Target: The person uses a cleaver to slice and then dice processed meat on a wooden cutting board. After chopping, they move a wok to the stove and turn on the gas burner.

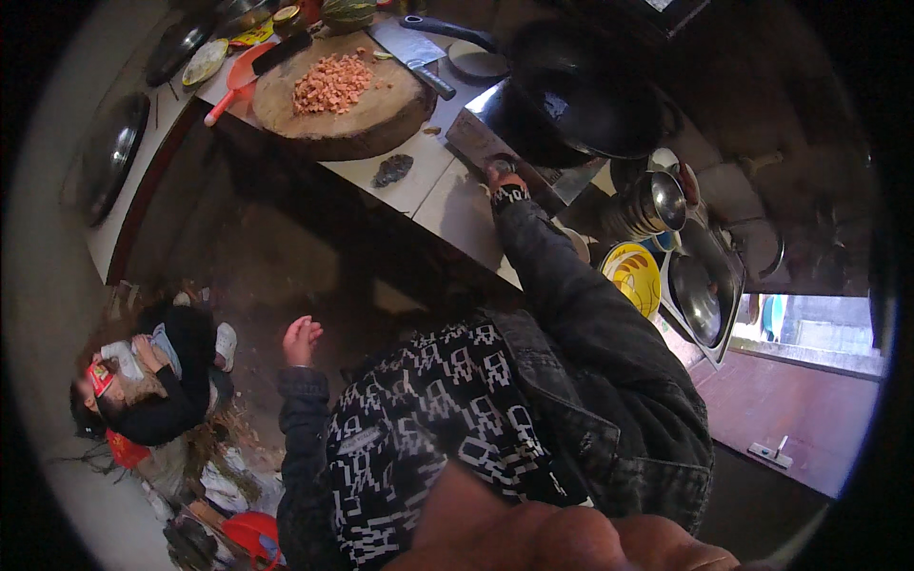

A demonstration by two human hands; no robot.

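My right hand [502,175] is at a round knob on the front of a gas stove [493,146], its fingers closed around the knob. On the stove stands a large black wok [585,93] with a dark handle. My left hand [302,341] hangs in front of the body, away from the counter, fingers loosely curled, and I see nothing in it. Left of the stove, diced pinkish-orange food [334,84] lies heaped on a thick round wooden chopping board [400,128]. A cleaver [414,53] rests at the board's right edge, its handle pointing towards the stove.
A red plastic scoop [243,75] lies left of the board. Stacked metal bowls [653,203], a yellow bowl [631,277] and a sink [703,285] are to the right. A seated person [164,385] holds a child at lower left, near a red basin [250,532].
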